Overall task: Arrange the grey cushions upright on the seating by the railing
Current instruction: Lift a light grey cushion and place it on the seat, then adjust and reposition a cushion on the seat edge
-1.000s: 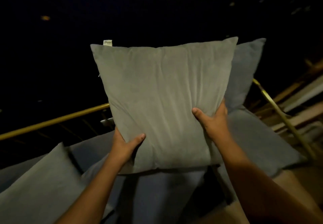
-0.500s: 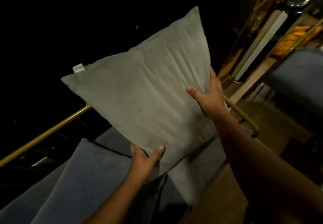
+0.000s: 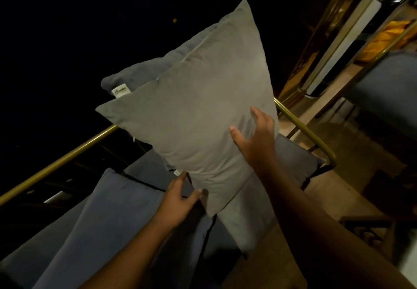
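We see only our two forearms and hands, and both are bare. Our left hand (image 3: 178, 200) carries no glove, ring or band that we can make out, and the forearm behind it shows no sleeve up to the near edge of the view. Our right hand (image 3: 257, 135) is likewise uncovered, with short plain nails on the thumb and fingers (image 3: 256, 114). Its wrist bears no watch or bracelet, and no cuff shows along that forearm. The dim light hides finer detail.
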A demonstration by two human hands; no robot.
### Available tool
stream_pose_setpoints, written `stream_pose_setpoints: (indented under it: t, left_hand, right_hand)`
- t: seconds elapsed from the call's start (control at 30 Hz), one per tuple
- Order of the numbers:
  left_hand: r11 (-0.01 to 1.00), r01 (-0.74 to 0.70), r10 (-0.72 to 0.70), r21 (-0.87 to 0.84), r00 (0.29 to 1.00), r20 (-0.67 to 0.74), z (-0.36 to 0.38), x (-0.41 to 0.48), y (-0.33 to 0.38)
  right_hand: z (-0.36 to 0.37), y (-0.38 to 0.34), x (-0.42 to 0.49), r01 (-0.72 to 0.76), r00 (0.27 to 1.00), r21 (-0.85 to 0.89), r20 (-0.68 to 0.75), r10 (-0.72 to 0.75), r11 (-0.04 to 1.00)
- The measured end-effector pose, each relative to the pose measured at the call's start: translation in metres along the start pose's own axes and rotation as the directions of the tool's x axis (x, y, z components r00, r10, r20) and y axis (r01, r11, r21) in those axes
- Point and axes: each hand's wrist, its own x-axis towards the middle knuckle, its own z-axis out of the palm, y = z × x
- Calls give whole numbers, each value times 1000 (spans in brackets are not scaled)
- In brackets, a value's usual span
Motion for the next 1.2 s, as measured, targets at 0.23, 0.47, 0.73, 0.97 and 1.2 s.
stream_pose_setpoints:
  t: [0.23,0.47,0.73,0.97,1.2]
  left_hand:
    - [980,189,-198,-67,963,-182,-58,-50,-45]
    - [886,417,-459,-202,846,-271,-128,-135,-138]
    - [564,738,-824,-370,476,-307,-160,-201,-252]
    - [376,633,-913,-677,129,-387,-125,-205,-291]
    - [470,457,-872,-755,109,-477,-115,-196,-307]
  right_hand:
    - [57,-39,-115,342,923,69,160,-349,937]
    - [168,-62,-182,197,766,-23,628,-139,980]
    - [277,-52,-204,159,543,-373,806,235,914]
    - [331,-25,-171,162,511,-459,796,323,874]
    - [341,6,-147,-99,444,-610,680,584,786]
